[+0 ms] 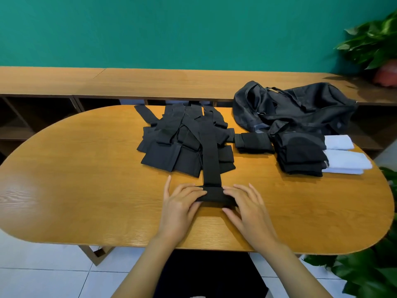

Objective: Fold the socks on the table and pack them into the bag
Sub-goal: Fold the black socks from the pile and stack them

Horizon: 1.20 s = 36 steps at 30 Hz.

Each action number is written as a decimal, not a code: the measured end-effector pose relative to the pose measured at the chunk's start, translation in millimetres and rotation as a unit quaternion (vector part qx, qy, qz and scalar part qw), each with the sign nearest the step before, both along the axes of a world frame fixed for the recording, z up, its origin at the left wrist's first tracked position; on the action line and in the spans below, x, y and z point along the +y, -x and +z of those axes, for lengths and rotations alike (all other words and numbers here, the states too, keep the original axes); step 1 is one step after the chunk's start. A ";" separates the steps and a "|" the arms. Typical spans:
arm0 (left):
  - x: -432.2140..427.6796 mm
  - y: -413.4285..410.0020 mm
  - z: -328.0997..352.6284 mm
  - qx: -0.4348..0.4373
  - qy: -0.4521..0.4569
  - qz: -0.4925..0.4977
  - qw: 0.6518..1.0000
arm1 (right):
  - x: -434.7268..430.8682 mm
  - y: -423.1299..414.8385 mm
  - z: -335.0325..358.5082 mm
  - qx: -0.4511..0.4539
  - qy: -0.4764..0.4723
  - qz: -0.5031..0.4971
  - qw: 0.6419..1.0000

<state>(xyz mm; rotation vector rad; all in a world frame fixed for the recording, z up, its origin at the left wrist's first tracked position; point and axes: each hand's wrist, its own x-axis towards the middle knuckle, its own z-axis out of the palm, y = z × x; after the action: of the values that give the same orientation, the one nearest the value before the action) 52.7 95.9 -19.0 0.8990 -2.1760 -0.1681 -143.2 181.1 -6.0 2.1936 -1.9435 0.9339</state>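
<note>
Head view: black sock runs near-to-far, folded end nearest

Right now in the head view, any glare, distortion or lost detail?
Head view: glare patch on the table at its left end; wide-angle bowing curves the shelf; sock pile and bag are near-featureless black; plants at right look soft; left hand and right hand on the sock are sharp.
</note>
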 end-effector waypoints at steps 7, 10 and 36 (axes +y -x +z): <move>12.3 -7.1 -4.1 0.041 -0.068 -0.019 0.997 | 8.4 7.1 -7.2 -0.045 -0.038 -0.053 0.997; 11.4 -7.0 -4.2 0.037 -0.098 0.002 0.994 | 9.0 7.9 -5.5 -0.089 -0.023 -0.067 0.993; 16.6 -4.4 5.0 0.125 -0.209 0.020 0.970 | 7.8 11.9 -11.5 -0.231 -0.037 -0.122 0.965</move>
<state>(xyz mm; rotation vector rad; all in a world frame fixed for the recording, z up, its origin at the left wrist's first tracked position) 57.1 112.5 -14.0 1.0859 -1.9153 -0.7023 -155.1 188.9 -17.5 1.8234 -2.4070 1.4469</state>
